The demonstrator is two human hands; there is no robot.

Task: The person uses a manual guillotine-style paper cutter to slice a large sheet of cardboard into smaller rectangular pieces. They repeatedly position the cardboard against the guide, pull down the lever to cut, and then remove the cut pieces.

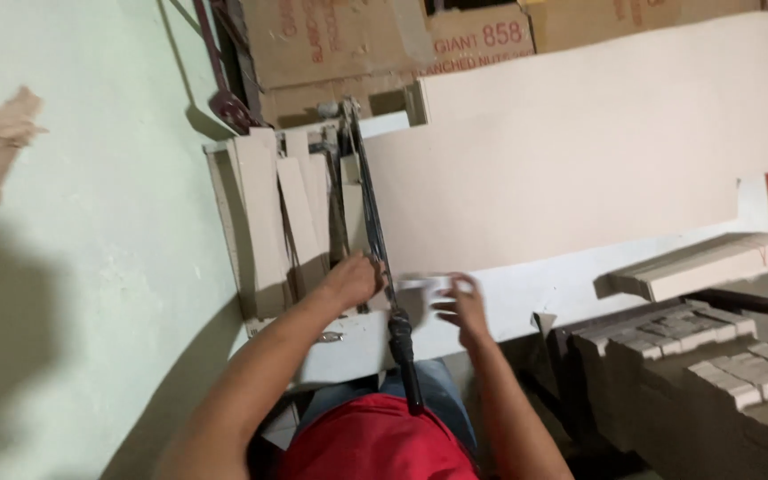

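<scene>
Cardboard strip (420, 283), light and stiff, lies just right of the cutter arm (371, 222); best pinched at its edges. Left hand (353, 280) seems closed beside that arm, though blurred. Right hand (462, 307) is open, fingers touching the strip.

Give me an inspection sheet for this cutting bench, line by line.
Surface: white bench, partly bare.
Job's things: lever cutter with black handle; large beige board sheet beside it; small pale strip blurred at the right fingers.
Clutter: cut strips left of the blade; stacked pieces at right.
Grippers: left hand rests by the blade; right hand open, blurred.
Cables: nothing seen.
Surroundings: green wall, cardboard boxes.
</scene>
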